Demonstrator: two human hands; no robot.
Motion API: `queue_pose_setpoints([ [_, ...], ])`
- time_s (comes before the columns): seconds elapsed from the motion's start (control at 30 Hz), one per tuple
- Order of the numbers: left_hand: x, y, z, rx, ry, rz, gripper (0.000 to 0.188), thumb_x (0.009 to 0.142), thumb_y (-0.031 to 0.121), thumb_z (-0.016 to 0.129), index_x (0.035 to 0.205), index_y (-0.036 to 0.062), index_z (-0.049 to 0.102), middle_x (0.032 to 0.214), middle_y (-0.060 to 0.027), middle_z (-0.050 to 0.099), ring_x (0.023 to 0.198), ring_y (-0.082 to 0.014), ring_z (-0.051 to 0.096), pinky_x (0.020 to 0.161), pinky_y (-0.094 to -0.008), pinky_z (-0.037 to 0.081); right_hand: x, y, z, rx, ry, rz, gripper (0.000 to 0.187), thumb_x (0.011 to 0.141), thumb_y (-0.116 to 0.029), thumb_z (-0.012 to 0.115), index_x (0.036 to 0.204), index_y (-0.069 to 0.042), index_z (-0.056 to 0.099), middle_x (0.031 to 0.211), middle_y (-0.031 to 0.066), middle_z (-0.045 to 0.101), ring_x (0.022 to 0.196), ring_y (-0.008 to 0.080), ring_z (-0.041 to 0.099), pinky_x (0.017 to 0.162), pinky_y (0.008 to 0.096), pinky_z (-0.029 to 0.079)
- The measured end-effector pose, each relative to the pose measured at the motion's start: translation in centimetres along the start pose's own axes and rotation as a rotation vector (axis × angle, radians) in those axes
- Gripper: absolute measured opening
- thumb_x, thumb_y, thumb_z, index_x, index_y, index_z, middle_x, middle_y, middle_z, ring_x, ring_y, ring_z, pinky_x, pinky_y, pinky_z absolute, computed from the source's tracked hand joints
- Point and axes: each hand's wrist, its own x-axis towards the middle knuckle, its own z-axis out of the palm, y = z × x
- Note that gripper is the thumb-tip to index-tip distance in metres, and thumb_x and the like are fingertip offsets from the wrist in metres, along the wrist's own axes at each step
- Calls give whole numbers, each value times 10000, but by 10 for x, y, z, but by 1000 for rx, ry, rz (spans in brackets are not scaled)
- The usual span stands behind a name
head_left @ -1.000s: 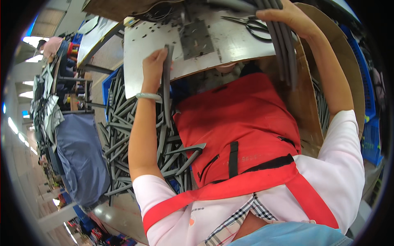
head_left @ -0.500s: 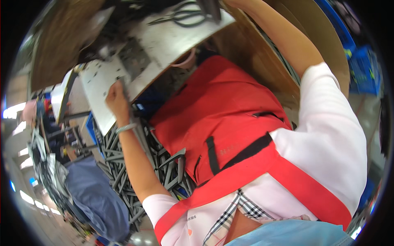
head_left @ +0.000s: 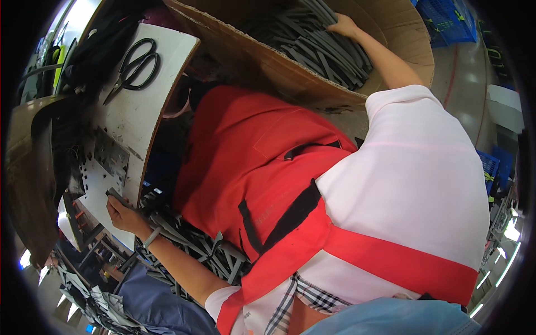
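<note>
My left hand (head_left: 127,216) is closed round a dark grey strip (head_left: 115,195), whose end sticks out past the fingers over the white tabletop (head_left: 170,53). Inside a large cardboard box (head_left: 399,61), my right hand (head_left: 344,26) grips some long grey strips (head_left: 319,12) at the far side. Many more loose grey strips (head_left: 312,53) fill that box below the hand. A pair of black-handled scissors (head_left: 134,67) lies on the tabletop, beyond a dark metal plate (head_left: 110,155) with small black scraps around it.
A heap of grey strips (head_left: 192,245) lies below my left forearm. My red apron (head_left: 262,145) spreads between table and box. Blue crates (head_left: 446,22) stand at the far right. Dark blue cloth (head_left: 159,298) hangs at the lower left, and a brown machine part (head_left: 28,173) rises at the left.
My view has swung right, bringing the cardboard box and my right hand into sight. The right hand was cut off at the top edge before. My left hand stays by the table edge.
</note>
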Motion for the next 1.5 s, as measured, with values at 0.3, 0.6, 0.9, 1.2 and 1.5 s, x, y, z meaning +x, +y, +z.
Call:
queue_pose_setpoints([
  [0.3, 7, 8, -11, -72, -134, -88, 300, 998, 297, 578, 1011, 20, 691, 748, -18, 636, 639, -74, 550, 568, -235, 448, 1, 37, -19, -135, -8, 21, 562, 812, -286, 742, 1317, -101, 580, 1111, 121, 669, 987, 218, 646, 922, 340, 502],
  [0.6, -111, 142, 67, -212, -334, 459, 129, 884, 148, 683, 959, 47, 712, 853, -105, 705, 767, -276, 669, 721, -368, 524, -193, -387, -43, 645, -750, -736, 528, 841, -77, 684, 1344, -111, 525, 1007, 6, 614, 901, 107, 570, 857, 257, 471],
  [0.9, -129, 86, -10, 147, -333, 532, 295, 863, 280, 695, 1040, 44, 689, 956, -101, 677, 880, -307, 618, 793, -381, 447, -236, -418, 12, 926, -802, -588, 232, 950, -211, 648, 1102, -43, 696, 882, 22, 634, 710, 77, 563, 657, 219, 461],
  [1.2, -153, 27, -61, -141, -807, -132, 151, 900, 87, 634, 1019, 2, 674, 788, -80, 675, 687, -169, 596, 657, -286, 477, -199, -378, 16, 1060, -1420, -341, 298, 924, -216, 667, 1149, -23, 647, 901, 55, 629, 788, 126, 627, 664, 228, 489],
  [1.5, -121, 51, -49, -60, -776, 68, 191, 879, 108, 654, 1032, -3, 676, 828, -97, 685, 743, -145, 591, 722, -294, 482, -260, -442, 33, 953, -1810, -54, 483, 938, -305, 643, 1275, 18, 520, 1034, 97, 661, 858, 139, 663, 742, 247, 553],
])
